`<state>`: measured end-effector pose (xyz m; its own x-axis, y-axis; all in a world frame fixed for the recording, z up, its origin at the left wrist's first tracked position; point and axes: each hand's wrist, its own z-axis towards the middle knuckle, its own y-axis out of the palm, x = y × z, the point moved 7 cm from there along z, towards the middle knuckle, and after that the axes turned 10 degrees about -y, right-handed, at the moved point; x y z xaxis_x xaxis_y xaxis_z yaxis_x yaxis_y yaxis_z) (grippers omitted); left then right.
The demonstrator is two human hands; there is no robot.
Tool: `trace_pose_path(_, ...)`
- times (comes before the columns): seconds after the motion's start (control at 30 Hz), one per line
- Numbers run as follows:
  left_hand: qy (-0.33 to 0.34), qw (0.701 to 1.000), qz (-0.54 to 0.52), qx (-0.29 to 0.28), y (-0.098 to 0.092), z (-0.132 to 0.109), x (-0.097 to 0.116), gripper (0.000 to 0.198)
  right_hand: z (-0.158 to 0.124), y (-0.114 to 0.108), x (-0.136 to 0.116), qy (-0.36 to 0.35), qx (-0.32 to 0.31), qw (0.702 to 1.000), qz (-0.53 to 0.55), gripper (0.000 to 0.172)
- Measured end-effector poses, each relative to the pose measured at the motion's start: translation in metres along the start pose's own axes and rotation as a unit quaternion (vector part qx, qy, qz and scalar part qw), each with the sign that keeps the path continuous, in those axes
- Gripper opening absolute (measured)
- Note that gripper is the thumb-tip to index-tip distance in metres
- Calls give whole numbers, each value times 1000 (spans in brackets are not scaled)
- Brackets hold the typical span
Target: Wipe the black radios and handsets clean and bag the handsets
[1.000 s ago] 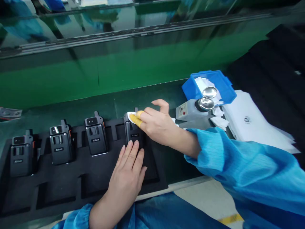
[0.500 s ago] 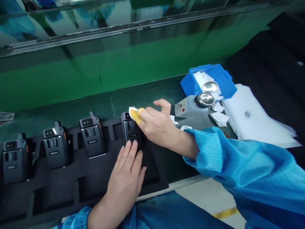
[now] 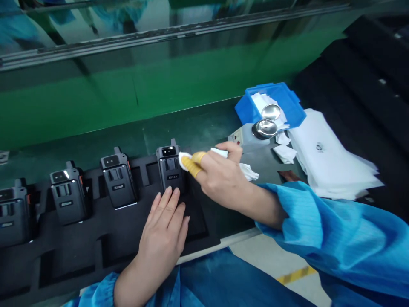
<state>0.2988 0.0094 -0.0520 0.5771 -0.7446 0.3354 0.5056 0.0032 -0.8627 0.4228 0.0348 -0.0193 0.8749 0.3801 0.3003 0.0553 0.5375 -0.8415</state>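
Note:
A black handheld radio point(image 3: 172, 168) marked "Riton" lies in the rightmost slot of a black foam tray point(image 3: 124, 230). My left hand point(image 3: 164, 228) rests flat with fingers stretched out, its fingertips on the radio's lower end. Yellow finger cots cover fingers of my right hand point(image 3: 220, 177), which pinches a small white wiping cloth point(image 3: 184, 161) at the radio's right edge. Three more radios stand in a row to the left: one radio point(image 3: 118, 181) nearby, another radio point(image 3: 67, 195) beyond it, and a third radio point(image 3: 12, 215) cut off by the frame edge.
Beyond my right hand are a pump-top solvent bottle point(image 3: 247, 138) with a metal cap and a blue bin point(image 3: 292, 104) of white cloths. Crumpled cloths point(image 3: 284, 153) and a stack of white bags point(image 3: 332, 157) lie to the right. Black foam trays point(image 3: 367, 94) are stacked at far right.
My right hand has drawn the cloth from the radio's top to its right edge, uncovering the camera area. My left hand stays on the radio. The whole view has shifted slightly.

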Motion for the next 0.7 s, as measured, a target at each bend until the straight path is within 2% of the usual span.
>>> trace_pose_path(0.1,-1,1000,4,3,2,-1,-1,23,7,1,-27,-57,24,996,60,30)
trace_pose_path(0.17,-6,1000,2,5,3,-2,-2,26,10,2,-36,-67,40,994,73,33)
trace_pose_path(0.23,-11,1000,1,3,3,-2,-3,27,9,1,-37,-65,43,995,68,35)
trace_pose_path(0.4,-12,1000,2,-8,2,0,-3,21,-6,-2,-26,-38,2,999,38,33)
trace_pose_path(0.6,-20,1000,-7,3,2,-1,-4,25,9,-2,-39,-42,48,997,47,32)
trace_pose_path(0.7,-24,1000,-14,3,3,-3,-5,29,14,0,-42,-44,49,997,48,33)
